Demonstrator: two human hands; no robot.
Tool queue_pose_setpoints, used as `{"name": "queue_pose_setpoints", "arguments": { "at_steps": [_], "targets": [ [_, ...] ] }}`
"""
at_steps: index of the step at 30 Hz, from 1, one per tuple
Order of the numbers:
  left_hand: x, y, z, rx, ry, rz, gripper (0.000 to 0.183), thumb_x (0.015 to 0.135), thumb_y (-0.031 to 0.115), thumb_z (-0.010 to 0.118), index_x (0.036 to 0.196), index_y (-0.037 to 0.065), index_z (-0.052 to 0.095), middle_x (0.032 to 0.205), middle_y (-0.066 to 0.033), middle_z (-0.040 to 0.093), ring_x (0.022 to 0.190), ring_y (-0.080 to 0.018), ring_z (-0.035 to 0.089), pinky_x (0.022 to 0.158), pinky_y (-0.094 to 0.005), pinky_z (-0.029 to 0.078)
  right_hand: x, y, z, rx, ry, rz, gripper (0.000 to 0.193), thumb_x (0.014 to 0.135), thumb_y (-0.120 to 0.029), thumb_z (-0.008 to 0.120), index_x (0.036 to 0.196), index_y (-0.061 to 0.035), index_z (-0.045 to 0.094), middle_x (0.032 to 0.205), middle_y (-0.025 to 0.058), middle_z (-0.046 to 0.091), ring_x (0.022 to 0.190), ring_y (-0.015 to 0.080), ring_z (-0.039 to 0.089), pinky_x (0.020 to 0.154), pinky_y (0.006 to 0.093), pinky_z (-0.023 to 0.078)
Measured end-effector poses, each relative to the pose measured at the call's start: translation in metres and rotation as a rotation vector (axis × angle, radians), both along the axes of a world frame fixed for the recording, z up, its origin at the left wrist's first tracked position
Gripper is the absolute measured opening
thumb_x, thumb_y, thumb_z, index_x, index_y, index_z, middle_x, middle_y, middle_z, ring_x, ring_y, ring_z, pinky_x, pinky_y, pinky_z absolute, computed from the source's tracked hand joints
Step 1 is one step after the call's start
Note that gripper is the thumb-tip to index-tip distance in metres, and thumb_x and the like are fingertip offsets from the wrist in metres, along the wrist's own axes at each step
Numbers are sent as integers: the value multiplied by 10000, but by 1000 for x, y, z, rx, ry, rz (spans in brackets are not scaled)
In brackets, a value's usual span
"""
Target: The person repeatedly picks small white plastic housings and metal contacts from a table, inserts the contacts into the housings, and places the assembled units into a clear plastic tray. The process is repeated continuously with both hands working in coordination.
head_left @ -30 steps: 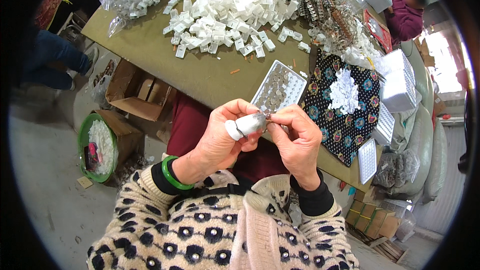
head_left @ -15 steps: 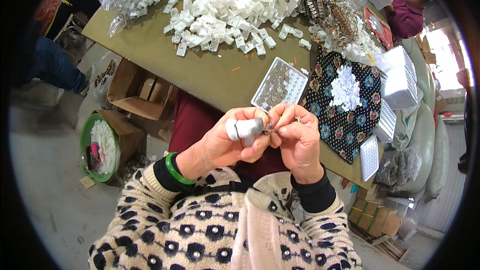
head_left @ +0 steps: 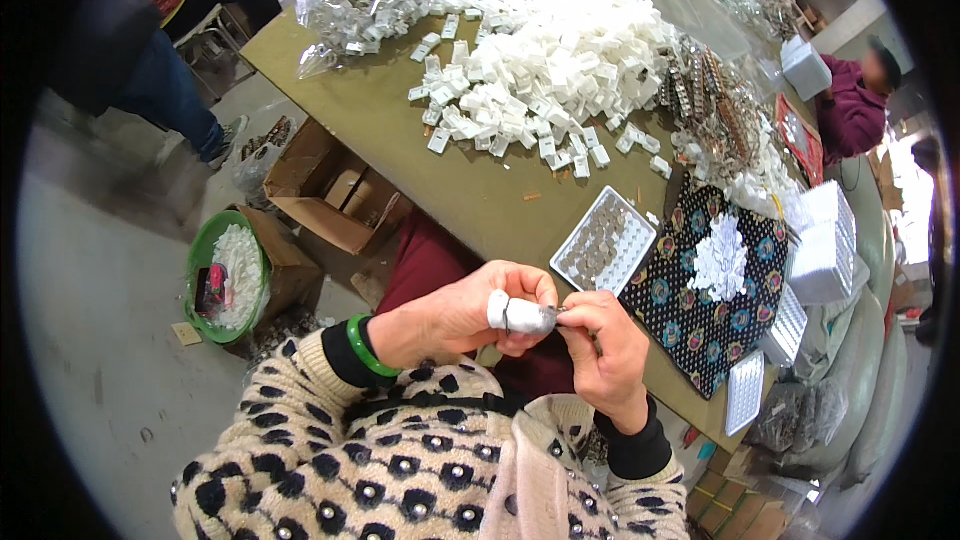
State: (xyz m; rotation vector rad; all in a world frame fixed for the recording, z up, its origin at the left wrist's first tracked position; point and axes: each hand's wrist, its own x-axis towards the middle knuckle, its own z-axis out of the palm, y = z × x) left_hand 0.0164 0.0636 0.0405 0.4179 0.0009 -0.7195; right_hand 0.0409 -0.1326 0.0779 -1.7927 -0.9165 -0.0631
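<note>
My left hand is closed in a pinch over my lap, near the table edge. One of its fingers wears a white wrapping with a grey, dirty tip and a dark band. Fingertips of my right hand pinch together right against that wrapped tip. A tiny dark metallic piece seems to sit between the hands, too small and covered to name. Just beyond them lies a white plastic tray with round pockets, partly covered by small greyish metal pieces.
White plastic housings are heaped on the table. Metal strips lie right of them. A patterned black cloth bears small white parts beside stacked white trays. A green basin and cardboard box stand left.
The view has shifted, so the table appears lower and further right. Both hands stay together at the pinch; the right hand's fingers now sit lower beside the wrapped fingertip.
</note>
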Motion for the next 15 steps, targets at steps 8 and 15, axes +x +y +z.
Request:
{"name": "queue_pose_setpoints", "arguments": {
  "at_steps": [8,15],
  "targets": [
    [85,112,1,1986,-662,1097,196,795,18,666,990,31,678,902,-99,631,835,-235,644,706,-364,510,-4,-16,-13,527,962,-47,126,951,-13,607,1066,10,561,857,104,634,625,96,514,575,245,442],
    [133,172,-34,2200,-559,873,165,799,108,643,945,32,653,987,-147,611,1000,-365,582,845,-443,464,1,-11,-16,562,1062,-5,117,945,-20,613,1046,10,561,879,114,636,648,112,535,607,258,463]
  ]
}}
